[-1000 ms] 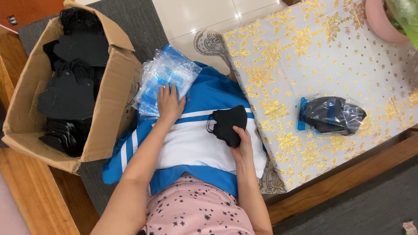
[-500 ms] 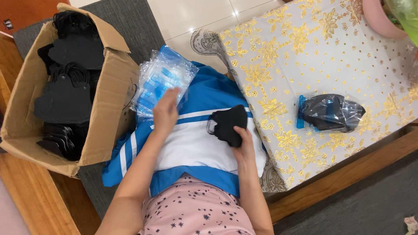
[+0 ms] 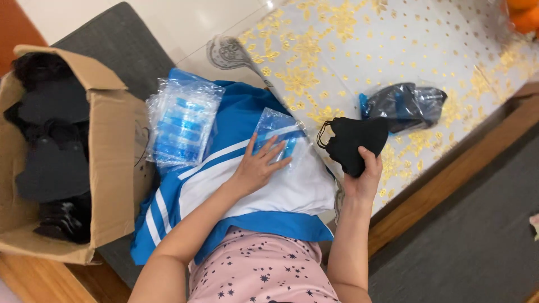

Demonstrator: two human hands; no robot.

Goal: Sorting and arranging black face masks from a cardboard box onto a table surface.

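My left hand [image 3: 256,166] lies flat with spread fingers on a clear plastic bag [image 3: 276,136] that rests on the blue and white cloth [image 3: 281,193] over my lap. My right hand [image 3: 364,175] pinches a black face mask [image 3: 353,141] by its lower edge and holds it up above the table's near edge. A stack of clear plastic bags with blue print [image 3: 181,121] lies to the left of my left hand.
An open cardboard box [image 3: 109,168] full of black masks [image 3: 50,151] stands at the left. A packed dark bag with a blue edge [image 3: 405,105] lies on the table with the gold-patterned cover [image 3: 348,50]. Grey cushion and wooden frame lie below right.
My left hand took one clear bag off the stack and brought it onto the lap. My right hand lifted the black mask off the lap, up and to the right. The view shifted.
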